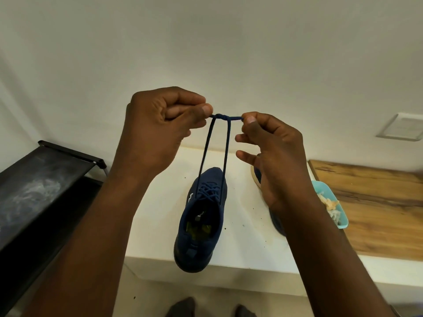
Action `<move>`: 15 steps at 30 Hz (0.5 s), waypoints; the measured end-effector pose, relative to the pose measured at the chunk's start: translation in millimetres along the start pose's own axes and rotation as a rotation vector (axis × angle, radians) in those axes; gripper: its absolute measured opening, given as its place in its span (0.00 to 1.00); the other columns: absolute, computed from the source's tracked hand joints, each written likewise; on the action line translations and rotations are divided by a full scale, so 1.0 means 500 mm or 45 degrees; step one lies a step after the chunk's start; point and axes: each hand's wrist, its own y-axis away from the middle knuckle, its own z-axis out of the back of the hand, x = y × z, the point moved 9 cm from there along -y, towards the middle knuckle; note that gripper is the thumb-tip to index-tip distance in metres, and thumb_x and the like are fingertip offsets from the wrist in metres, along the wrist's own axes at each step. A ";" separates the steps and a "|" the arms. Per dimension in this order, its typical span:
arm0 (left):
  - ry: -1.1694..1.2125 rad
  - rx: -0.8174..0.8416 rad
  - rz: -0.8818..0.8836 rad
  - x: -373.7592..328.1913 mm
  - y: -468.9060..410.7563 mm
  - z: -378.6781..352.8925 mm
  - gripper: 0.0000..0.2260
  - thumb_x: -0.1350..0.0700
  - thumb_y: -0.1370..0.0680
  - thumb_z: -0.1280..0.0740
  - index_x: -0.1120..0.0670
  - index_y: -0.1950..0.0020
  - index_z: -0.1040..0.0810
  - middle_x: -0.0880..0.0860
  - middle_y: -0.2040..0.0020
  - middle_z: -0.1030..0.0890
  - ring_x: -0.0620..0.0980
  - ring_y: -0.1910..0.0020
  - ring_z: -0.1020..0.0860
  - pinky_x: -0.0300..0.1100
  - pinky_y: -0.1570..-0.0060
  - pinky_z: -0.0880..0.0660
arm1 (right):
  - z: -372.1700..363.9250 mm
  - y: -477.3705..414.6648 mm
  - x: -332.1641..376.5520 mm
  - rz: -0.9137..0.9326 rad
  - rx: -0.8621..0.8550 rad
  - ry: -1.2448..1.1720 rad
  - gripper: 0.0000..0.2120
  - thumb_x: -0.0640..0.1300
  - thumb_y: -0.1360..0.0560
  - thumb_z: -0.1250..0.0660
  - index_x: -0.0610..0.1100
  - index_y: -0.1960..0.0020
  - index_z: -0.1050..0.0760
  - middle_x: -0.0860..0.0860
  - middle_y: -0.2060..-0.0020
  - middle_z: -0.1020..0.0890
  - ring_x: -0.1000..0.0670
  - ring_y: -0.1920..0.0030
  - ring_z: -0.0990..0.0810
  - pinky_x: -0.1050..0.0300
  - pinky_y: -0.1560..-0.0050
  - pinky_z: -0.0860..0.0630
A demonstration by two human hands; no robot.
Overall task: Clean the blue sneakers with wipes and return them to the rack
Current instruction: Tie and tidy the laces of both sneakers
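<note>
A blue sneaker (pixel 201 220) stands on the white table (pixel 158 225), its heel over the front edge. Its two blue lace (pixel 225 156) strands run taut up to a knot held high above the shoe. My left hand (pixel 158 131) pinches the lace end left of the knot between thumb and finger. My right hand (pixel 270 147) pinches the other end just right of the knot, its other fingers spread. The second blue sneaker (pixel 275 221) lies behind my right wrist, mostly hidden.
A black shoe rack (pixel 43 186) stands at the left, its top shelf dusty. A light-blue tray (pixel 333 202) with used wipes sits at the right beside a wooden board (pixel 377 202). Small dirt specks dot the table. A wall plate (pixel 402 126) is at right.
</note>
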 end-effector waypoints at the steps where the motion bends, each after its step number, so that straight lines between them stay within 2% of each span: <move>1: 0.013 -0.023 0.008 0.002 -0.001 0.005 0.08 0.54 0.24 0.25 0.54 0.47 0.16 0.47 0.58 0.12 0.46 0.57 0.13 0.51 0.52 0.16 | 0.004 -0.002 0.000 0.002 -0.016 0.003 0.05 0.49 0.21 0.32 0.52 0.50 0.18 0.55 0.58 0.15 0.54 0.54 0.15 0.55 0.54 0.16; 5: 0.018 -0.075 0.039 0.019 -0.004 0.017 0.08 0.54 0.24 0.25 0.55 0.47 0.16 0.48 0.57 0.12 0.47 0.57 0.13 0.53 0.51 0.17 | 0.017 -0.009 -0.003 0.031 -0.058 0.024 0.05 0.50 0.20 0.34 0.54 0.52 0.19 0.57 0.59 0.16 0.57 0.54 0.16 0.59 0.55 0.17; 11: 0.052 -0.146 0.157 0.091 -0.009 0.054 0.06 0.55 0.23 0.26 0.54 0.47 0.16 0.48 0.56 0.12 0.48 0.56 0.13 0.50 0.51 0.16 | 0.068 -0.026 -0.061 -0.078 -0.229 -0.001 0.07 0.48 0.20 0.34 0.53 0.56 0.20 0.54 0.58 0.17 0.51 0.53 0.16 0.60 0.60 0.17; 13: 0.058 -0.201 0.226 0.138 -0.008 0.077 0.05 0.56 0.22 0.27 0.54 0.48 0.15 0.49 0.56 0.13 0.49 0.56 0.13 0.49 0.52 0.16 | 0.103 -0.034 -0.109 -0.193 -0.352 -0.015 0.06 0.46 0.20 0.35 0.52 0.53 0.20 0.50 0.55 0.17 0.50 0.53 0.16 0.60 0.61 0.18; 15: 0.059 -0.270 0.309 0.196 -0.002 0.101 0.05 0.56 0.22 0.27 0.54 0.47 0.15 0.50 0.56 0.13 0.49 0.55 0.13 0.48 0.53 0.16 | 0.144 -0.034 -0.170 -0.353 -0.482 -0.082 0.06 0.45 0.19 0.35 0.49 0.45 0.21 0.47 0.51 0.17 0.49 0.52 0.17 0.55 0.57 0.16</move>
